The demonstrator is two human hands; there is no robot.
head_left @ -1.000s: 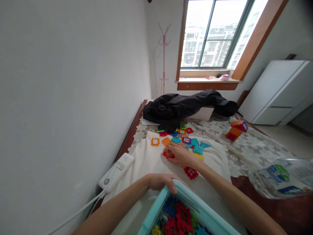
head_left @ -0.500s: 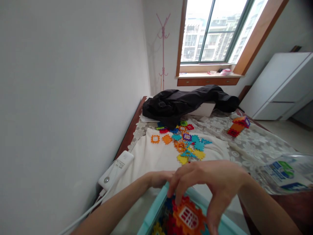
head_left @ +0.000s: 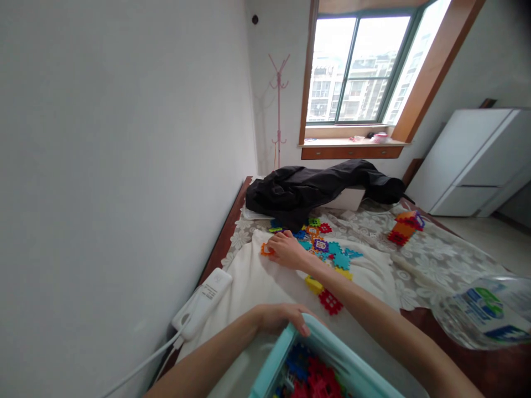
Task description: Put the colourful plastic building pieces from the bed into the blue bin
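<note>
My left hand (head_left: 282,318) grips the far rim of a light blue box (head_left: 290,342) at the bottom; coloured plastic pieces lie inside it. My right hand (head_left: 286,250) reaches out over the white cloth (head_left: 257,282), fingers curled down on an orange toothed piece (head_left: 264,250) at the left edge of the scattered coloured pieces (head_left: 327,251). A red piece (head_left: 331,302) and a yellow piece (head_left: 313,284) lie beside my right forearm.
A white power bank (head_left: 203,303) with cable lies at the left by the wall. A black garment (head_left: 319,185) covers the far end. A small built block house (head_left: 404,226) stands right. A plastic bottle pack (head_left: 481,312) sits at right.
My right hand left the box, where it held an orange piece half a second ago, and stretched back out to the far-left orange piece on the cloth. My left hand stays on the box rim.
</note>
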